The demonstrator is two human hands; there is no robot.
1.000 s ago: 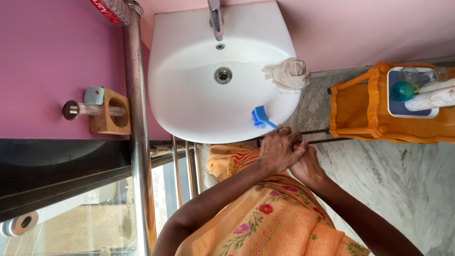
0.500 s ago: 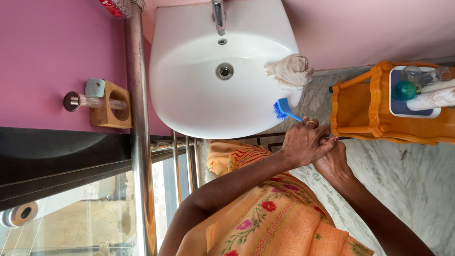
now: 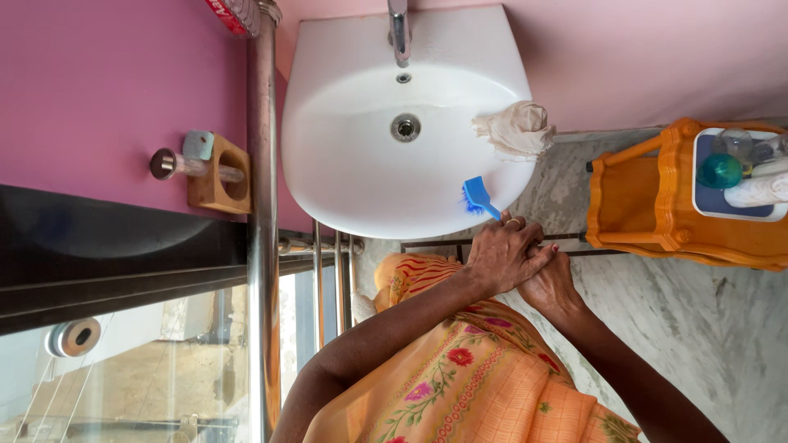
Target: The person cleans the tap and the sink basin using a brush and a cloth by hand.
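head | both hands' fingers clamped on blue bristly brush | glossy white basin

Person wears an orange garment with fine check weave, floral embroidery in pink, red and green, plus red-striped yellow section near waist. Forearms bare, no sleeves visible. Ring on one finger of left hand.
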